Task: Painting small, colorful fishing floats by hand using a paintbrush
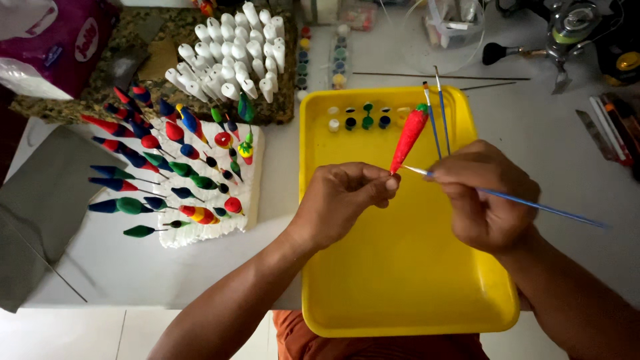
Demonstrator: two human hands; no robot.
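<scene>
My left hand [343, 200] pinches the thin lower end of a red cone-shaped float [409, 136] with a green tip, holding it upright over the yellow tray [400, 280]. My right hand [483, 193] grips a thin blue-handled paintbrush [533, 205]; its pale tip points left, close to the float's lower end. Two more blue brushes [437, 120] lie on the tray's far side beside a row of small paint pots [360, 119].
A white foam block [250, 190] at left holds several painted floats [153, 167] stuck in on thin stems. Behind it stands a cluster of unpainted white floats [230, 57]. Paint pot strips [339, 57], a fishing reel [567, 30] and tools [610, 127] lie at the back and right.
</scene>
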